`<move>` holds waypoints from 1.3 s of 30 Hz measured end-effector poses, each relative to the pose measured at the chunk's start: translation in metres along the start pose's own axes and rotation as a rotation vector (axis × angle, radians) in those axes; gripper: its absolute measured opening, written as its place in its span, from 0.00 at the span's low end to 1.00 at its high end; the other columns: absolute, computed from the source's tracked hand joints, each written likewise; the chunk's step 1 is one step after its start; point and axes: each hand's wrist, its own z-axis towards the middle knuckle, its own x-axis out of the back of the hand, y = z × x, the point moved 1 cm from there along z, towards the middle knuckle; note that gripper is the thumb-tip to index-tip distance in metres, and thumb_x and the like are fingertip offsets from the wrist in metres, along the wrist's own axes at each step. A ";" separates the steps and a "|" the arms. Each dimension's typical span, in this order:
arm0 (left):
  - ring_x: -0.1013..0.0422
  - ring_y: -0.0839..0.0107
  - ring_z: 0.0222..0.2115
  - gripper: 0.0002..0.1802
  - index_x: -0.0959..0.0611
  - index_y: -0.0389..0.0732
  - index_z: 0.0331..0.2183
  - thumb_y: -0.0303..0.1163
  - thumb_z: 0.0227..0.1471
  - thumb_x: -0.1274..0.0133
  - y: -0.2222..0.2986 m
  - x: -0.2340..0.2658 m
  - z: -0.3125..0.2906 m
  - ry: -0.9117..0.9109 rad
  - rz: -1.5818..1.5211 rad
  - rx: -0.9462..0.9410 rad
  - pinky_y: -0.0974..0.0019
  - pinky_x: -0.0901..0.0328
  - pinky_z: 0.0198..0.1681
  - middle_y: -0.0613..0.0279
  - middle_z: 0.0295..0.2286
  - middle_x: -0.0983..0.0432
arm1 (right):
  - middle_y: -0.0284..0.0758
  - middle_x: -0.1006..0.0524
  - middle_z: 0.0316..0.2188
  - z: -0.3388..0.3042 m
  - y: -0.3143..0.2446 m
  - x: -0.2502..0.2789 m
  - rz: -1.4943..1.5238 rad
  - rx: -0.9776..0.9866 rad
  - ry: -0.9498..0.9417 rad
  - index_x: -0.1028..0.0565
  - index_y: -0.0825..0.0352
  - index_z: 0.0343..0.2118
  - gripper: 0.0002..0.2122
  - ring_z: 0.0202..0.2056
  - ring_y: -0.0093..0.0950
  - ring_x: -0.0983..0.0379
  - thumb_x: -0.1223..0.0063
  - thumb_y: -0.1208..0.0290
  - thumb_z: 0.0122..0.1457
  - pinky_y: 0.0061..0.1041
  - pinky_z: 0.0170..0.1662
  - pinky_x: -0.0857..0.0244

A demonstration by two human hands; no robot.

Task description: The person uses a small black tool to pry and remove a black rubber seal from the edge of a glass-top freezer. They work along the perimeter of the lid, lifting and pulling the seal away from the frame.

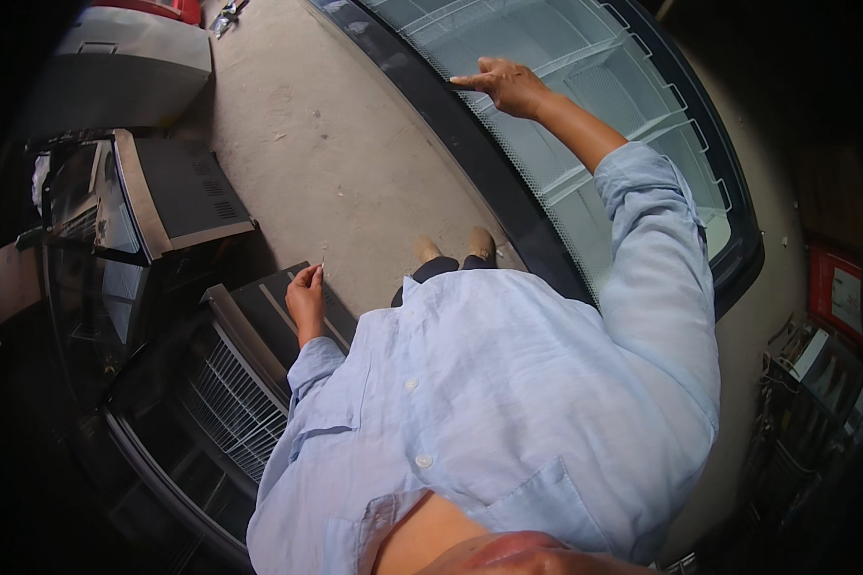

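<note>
My right hand (510, 88) reaches out over a long chest freezer (451, 134) with a dark rim. Its index finger is stretched out toward the rim, with the other fingers partly bent; I see nothing held in it. Whether the fingertip touches the rim I cannot tell. Inside the freezer are white wire baskets (585, 86) with dividers. Low at my left side, my left hand (305, 305) is closed in a pinch. A tiny thin light thing (322, 263) sticks up from its fingertips, too small to name.
On the left stand a dark glass-fronted cabinet (187, 192) and another cabinet with wire shelves (235, 402). A grey metal box (134, 67) lies farther off. Concrete floor (355, 163) runs between them and the freezer. Metal racks (820, 383) and a red panel (837, 295) are at right.
</note>
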 end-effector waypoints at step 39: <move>0.29 0.80 0.33 0.14 0.17 0.42 0.44 0.38 0.58 0.45 0.159 -0.039 0.049 -0.543 -0.568 -0.326 0.75 0.37 0.36 0.71 0.34 0.21 | 0.26 0.22 0.36 -0.326 -0.051 0.085 1.089 -0.632 -0.144 0.23 0.61 0.50 0.14 0.36 0.17 0.30 0.49 0.73 0.61 0.18 0.43 0.36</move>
